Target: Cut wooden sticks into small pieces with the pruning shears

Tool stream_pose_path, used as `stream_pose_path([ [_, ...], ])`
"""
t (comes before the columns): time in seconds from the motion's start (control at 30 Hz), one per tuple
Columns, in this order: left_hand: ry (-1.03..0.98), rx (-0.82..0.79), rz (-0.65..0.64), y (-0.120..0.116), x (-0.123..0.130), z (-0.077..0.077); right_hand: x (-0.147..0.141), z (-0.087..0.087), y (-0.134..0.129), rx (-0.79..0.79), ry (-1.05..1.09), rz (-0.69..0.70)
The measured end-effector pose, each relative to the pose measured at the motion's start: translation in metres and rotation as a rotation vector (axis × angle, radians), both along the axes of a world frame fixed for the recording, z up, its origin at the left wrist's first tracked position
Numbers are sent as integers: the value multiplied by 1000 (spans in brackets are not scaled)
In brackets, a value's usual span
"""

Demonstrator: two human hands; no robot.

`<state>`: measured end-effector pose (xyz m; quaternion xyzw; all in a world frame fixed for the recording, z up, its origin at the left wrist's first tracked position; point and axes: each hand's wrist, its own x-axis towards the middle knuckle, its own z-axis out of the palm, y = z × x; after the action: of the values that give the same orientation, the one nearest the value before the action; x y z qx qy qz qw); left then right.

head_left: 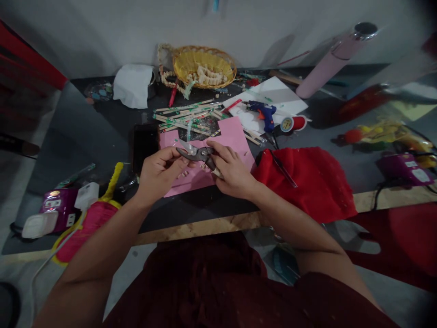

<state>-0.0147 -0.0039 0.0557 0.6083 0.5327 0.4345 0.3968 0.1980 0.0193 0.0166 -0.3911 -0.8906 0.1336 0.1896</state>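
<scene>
My right hand [232, 167] is wrapped round the handles of a pair of pruning shears [196, 153], whose blades point left and stand apart. Fingers pinched together, my left hand [161, 171] is at the blade end; what it holds, if anything, is too small to make out. Below both hands lies pink paper [235, 132] with several small pale cut pieces [184, 174] on it. Just beyond the paper is a loose pile of thin wooden sticks [186, 114] with green printed wrapping.
At the back stands a wicker basket [205, 52] with pale pieces inside. A blue glue gun [262, 114], a red thread spool [293, 123] and red cloth [307, 182] lie to the right. A dark phone [145, 148] is left of the paper; a pink flask [336, 64] stands back right.
</scene>
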Motion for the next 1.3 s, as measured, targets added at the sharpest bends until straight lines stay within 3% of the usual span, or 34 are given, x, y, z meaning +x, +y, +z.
stream_pose_path([
  [0.37,-31,15,-37,0,-2,-3,1,-7,2,7,75,-1],
  [0.5,-20,28,-23,0,-1,-3,-1,-11,3,15,179,-67],
  [0.73,83,61,-62,1,-2,-10,-1,-7,4,-103,61,-121],
  [0.97,341,132,34,2,-2,-16,3,-1,11,-106,130,-200],
  [1.13,344,183,99,0,1,-21,3,-4,11,-124,93,-200],
  [1.3,313,159,76,1,1,-24,5,-7,13,-112,78,-205],
])
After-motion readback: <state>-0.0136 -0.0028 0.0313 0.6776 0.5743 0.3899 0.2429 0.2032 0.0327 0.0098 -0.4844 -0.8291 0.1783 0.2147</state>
